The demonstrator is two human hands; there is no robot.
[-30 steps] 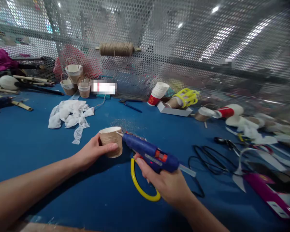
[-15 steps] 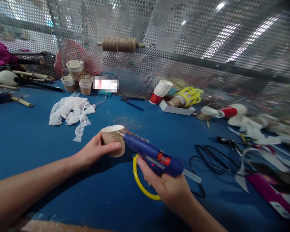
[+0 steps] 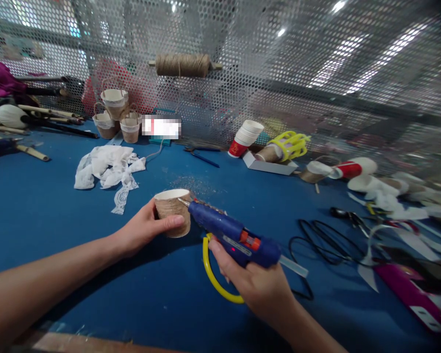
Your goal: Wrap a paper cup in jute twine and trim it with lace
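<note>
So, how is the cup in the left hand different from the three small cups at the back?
The held cup has no handle; the back cups show arched handles. The held cup is gripped by the left hand and touched by the glue gun nozzle; the back cups stand free by the mesh. All are brown-wrapped with white rims.

No lettering is showing clearly enough to read. A pale strip along the side of the blue glue gun [image 3: 235,235] is carrying print too small to make out. The white label [image 3: 426,318] on the magenta box [image 3: 400,289] at the desk's right edge is lying blurred. The white-and-red patch [image 3: 160,126] by the desk's far edge is showing only a smear.
</note>
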